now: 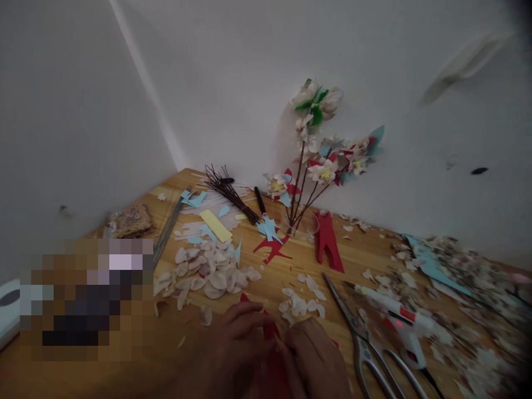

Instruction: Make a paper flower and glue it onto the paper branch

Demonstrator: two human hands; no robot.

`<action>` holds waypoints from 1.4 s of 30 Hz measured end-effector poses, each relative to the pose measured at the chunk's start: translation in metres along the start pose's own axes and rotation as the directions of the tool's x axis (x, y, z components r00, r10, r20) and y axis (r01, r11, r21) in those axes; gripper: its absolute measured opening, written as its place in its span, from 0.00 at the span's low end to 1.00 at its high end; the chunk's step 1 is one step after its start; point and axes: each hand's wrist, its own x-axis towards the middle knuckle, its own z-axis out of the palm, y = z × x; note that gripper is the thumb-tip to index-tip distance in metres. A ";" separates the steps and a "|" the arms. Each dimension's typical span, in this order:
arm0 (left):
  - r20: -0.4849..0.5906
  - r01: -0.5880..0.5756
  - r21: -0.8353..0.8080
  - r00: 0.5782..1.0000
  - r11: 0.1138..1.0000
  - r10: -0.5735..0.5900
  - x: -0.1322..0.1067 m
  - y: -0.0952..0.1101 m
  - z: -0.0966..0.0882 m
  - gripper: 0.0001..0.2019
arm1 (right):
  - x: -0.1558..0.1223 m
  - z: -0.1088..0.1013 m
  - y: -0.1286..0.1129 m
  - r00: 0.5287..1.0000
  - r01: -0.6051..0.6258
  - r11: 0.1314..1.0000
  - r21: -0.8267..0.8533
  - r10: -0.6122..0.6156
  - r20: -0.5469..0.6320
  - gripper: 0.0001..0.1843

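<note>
Lower centre: left hand [238, 338] and right hand [319, 354] hold red sheet [273, 379], likely steadying it; scissors [354, 323] handy, lower right.

Head camera: worn on the person's head, above the table [307, 260], looking forward and down.
Left hand [245, 338]: very near the camera, low in the view, close to the middle.
Right hand [318, 354]: just as near, cut off by the bottom edge.
Scissors [356, 322]: near too, low and right of the middle.
Flowers [324, 172]: farther off, past the hands, seen from the front.
Wall [249, 83]: behind the flowers, filling much of the top half.
Corner [149, 97]: left of the middle, at the back.
</note>
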 end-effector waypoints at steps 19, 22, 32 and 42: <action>0.084 -0.048 -0.051 0.995 0.998 0.052 -0.008 -0.008 0.009 0.12 | -0.001 -0.001 -0.005 0.998 -0.066 0.997 0.031 0.066 -0.012 0.10; 0.081 -0.056 -0.075 0.995 0.996 0.062 -0.005 -0.009 0.008 0.14 | 0.001 -0.004 -0.003 0.997 -0.072 0.993 0.096 0.074 -0.016 0.09; 0.193 -0.061 -0.050 0.979 0.997 0.069 0.003 0.000 -0.003 0.22 | -0.001 -0.001 0.000 0.969 -0.241 0.931 0.275 0.246 0.013 0.10; 0.156 -0.062 -0.079 0.985 0.995 0.074 -0.002 -0.001 0.000 0.21 | 0.000 0.000 0.000 0.975 -0.216 0.935 0.280 0.223 0.007 0.10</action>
